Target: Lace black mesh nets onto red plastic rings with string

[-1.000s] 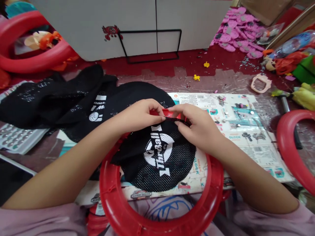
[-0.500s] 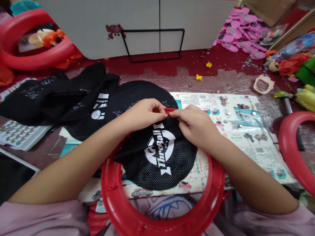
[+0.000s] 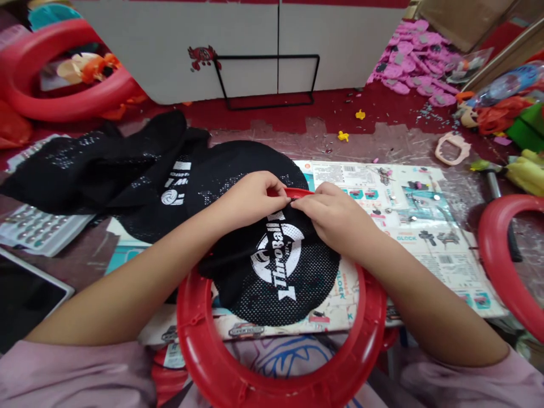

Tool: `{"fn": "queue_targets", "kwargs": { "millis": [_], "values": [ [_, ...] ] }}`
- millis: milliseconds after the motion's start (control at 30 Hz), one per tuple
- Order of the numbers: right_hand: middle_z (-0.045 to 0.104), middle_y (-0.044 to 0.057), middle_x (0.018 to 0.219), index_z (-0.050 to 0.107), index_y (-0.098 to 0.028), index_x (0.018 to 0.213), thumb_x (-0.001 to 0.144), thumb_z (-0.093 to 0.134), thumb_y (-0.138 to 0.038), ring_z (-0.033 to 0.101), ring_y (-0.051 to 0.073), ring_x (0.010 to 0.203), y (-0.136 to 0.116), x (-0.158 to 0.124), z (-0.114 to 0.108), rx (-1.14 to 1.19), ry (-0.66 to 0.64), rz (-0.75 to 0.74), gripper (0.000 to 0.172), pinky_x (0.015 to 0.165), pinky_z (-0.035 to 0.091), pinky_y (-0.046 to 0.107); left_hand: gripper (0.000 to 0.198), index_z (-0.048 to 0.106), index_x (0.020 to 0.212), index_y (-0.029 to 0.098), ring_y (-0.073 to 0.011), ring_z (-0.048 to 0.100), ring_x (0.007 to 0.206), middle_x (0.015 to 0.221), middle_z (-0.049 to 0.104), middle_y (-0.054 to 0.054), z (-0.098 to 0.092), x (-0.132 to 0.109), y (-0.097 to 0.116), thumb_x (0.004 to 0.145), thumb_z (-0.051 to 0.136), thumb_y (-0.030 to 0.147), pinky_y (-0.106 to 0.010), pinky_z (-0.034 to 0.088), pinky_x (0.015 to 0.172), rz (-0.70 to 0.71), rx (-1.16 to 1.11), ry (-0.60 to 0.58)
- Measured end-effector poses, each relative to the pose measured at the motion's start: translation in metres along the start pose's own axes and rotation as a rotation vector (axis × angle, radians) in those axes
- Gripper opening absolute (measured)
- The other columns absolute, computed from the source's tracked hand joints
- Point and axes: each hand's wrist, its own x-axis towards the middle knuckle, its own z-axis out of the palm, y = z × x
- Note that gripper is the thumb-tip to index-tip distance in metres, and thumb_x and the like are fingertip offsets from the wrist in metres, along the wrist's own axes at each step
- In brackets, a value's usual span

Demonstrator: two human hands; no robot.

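A black mesh cloth disc (image 3: 314, 283) with white "ThroBall" lettering lies across a red plastic ring (image 3: 369, 345). Both my hands meet at the ring's far edge, over the top of the lettering. My left hand (image 3: 259, 195) pinches the cloth's edge there, thumb and forefinger together. Facing it, my right hand (image 3: 334, 212) has its fingers pressed on the same edge, almost touching the left fingertips. The red rim shows just behind the fingertips. More black printed mesh cloth (image 3: 246, 161) is spread behind and to the left of my left hand.
Printed cardboard (image 3: 429, 226) lies under the work. At left are a tray of metal discs (image 3: 38, 229) and a tablet (image 3: 25, 289). Other red rings (image 3: 493, 243) stand at both sides. A white board (image 3: 250, 28), pink parts (image 3: 408, 56) and a hammer (image 3: 495, 184) are farther back.
My right fingers have slid slightly back to the right along the edge, and a little more of the red rim shows. The view has shifted slightly.
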Motion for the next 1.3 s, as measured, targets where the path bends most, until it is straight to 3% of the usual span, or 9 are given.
{"fn": "queue_targets", "kwargs": {
  "millis": [433,633,867,1133,1233,1300],
  "values": [
    [0.066,0.007,0.077,0.069,-0.016,0.101,0.086,0.039,-0.006,0.047,0.021,0.072,0.0018,0.0002,-0.0038,0.008,0.006,0.015,0.035,0.066,0.043,0.031,0.015,0.064,0.068,0.016,-0.0166,0.059,0.068,0.072,0.066,-0.002,-0.0014,0.0006,-0.0010,0.070,0.057,0.030,-0.028,0.042,0.062,-0.003,-0.014,-0.042],
    [0.068,0.005,0.093,0.058,-0.018,0.122,0.082,0.037,-0.003,0.055,0.020,0.084,0.0040,0.0023,-0.0043,0.220,-0.003,0.177,0.048,0.077,0.047,0.033,0.015,0.061,0.066,0.016,-0.0150,0.057,0.063,0.069,0.065,-0.002,-0.0004,0.0006,-0.0024,0.070,0.056,0.029,-0.027,0.042,0.060,-0.012,-0.056,-0.044],
    [0.068,0.006,0.094,0.055,-0.016,0.124,0.082,0.037,-0.002,0.055,0.021,0.087,0.0014,0.0019,-0.0026,0.223,0.012,0.210,0.049,0.080,0.047,0.034,0.016,0.060,0.063,0.016,-0.0144,0.055,0.060,0.064,0.063,-0.002,-0.0001,0.0002,-0.0030,0.070,0.057,0.030,-0.027,0.041,0.058,-0.045,-0.040,-0.032],
    [0.062,0.006,0.077,0.061,-0.015,0.119,0.090,0.034,-0.007,0.046,0.020,0.073,0.0051,-0.0008,0.0011,-0.043,-0.016,0.006,0.040,0.066,0.042,0.030,0.019,0.058,0.059,0.016,-0.0157,0.057,0.063,0.069,0.067,-0.003,0.0007,-0.0001,0.0005,0.069,0.058,0.032,-0.027,0.039,0.057,-0.075,0.006,-0.012],
    [0.065,0.007,0.082,0.058,-0.014,0.122,0.091,0.031,-0.006,0.047,0.021,0.076,0.0042,-0.0010,0.0002,-0.043,-0.036,-0.057,0.042,0.069,0.044,0.032,0.019,0.058,0.060,0.016,-0.0170,0.057,0.064,0.067,0.066,-0.003,-0.0007,-0.0002,0.0002,0.068,0.058,0.033,-0.028,0.039,0.058,-0.075,0.042,-0.004],
    [0.065,0.009,0.094,0.054,-0.013,0.126,0.089,0.033,-0.004,0.051,0.021,0.083,0.0001,-0.0007,-0.0027,0.056,-0.035,-0.020,0.043,0.075,0.045,0.033,0.018,0.060,0.066,0.016,-0.0168,0.058,0.064,0.068,0.065,-0.003,-0.0033,-0.0005,0.0000,0.069,0.059,0.034,-0.027,0.040,0.058,-0.077,0.007,-0.033]
  ]
}}
